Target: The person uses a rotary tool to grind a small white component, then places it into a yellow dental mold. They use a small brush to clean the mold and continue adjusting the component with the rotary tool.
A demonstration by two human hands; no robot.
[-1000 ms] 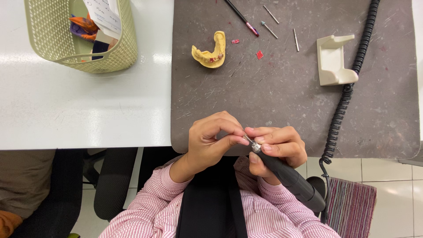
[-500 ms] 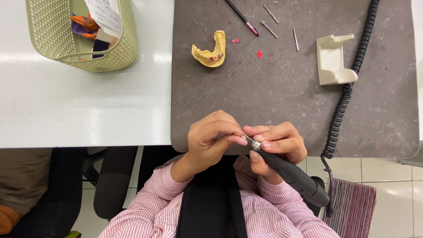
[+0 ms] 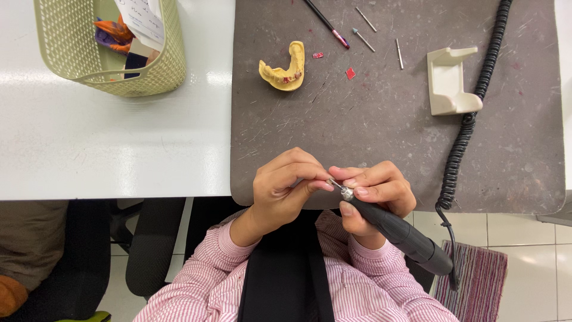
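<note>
white table [image 3: 107, 149] under bright glare, grey mat [image 3: 381, 119] on it; pale tiled floor [image 3: 512, 229], striped rug [image 3: 476, 280].

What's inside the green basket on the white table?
The basket holds white paper, orange and purple items and something dark blue. Its mesh wall covers whatever lies lower, and the picture's top edge cuts off the rest.

A black handpiece [image 3: 396, 229] with a silver tip lies slanted, tip up-left, at the worktop's near edge.
</note>
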